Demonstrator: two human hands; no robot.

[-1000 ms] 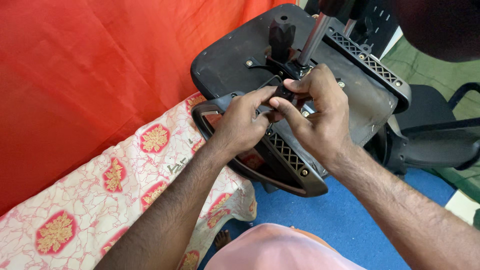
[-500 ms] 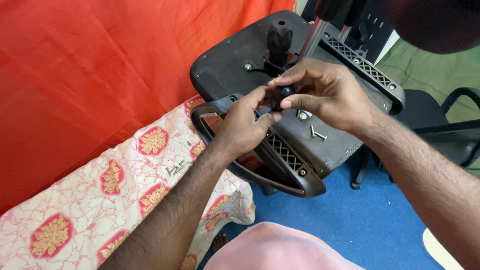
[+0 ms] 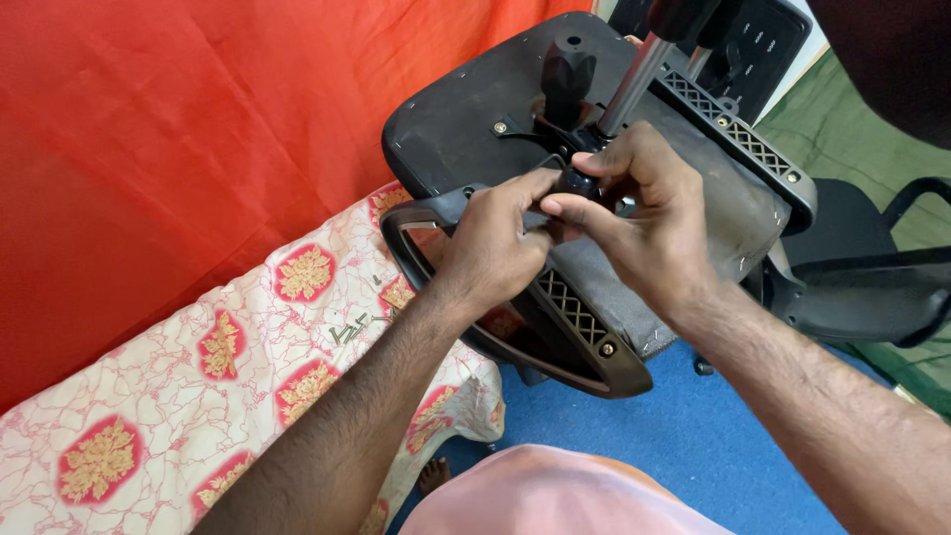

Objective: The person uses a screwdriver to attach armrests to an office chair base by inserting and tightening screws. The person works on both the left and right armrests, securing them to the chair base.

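Observation:
An upturned black office chair seat [image 3: 466, 129] lies tilted on a patterned bed, its grey underside up. A silver gas cylinder [image 3: 634, 84] and a black lever knob [image 3: 567, 69] stick up from the seat's mechanism. My left hand [image 3: 495, 248] and my right hand [image 3: 644, 213] meet over the mechanism, fingers pinched together on a small black part [image 3: 578, 184] at the cylinder's base. The black armrest loop [image 3: 555, 337] curves under my left wrist. What the fingertips hold is mostly hidden.
A red curtain [image 3: 178, 129] hangs behind the bed with its pink and gold floral sheet [image 3: 228, 376]. Small screws [image 3: 349, 330] lie on the sheet. Blue floor [image 3: 693, 446] is below, another black chair [image 3: 872, 287] at right, and my pink-clad knee [image 3: 555, 495] at the bottom.
My right hand has slid back left and down onto the mechanism, covering the spot where loose screws showed on the seat. Both hands now pinch closer together.

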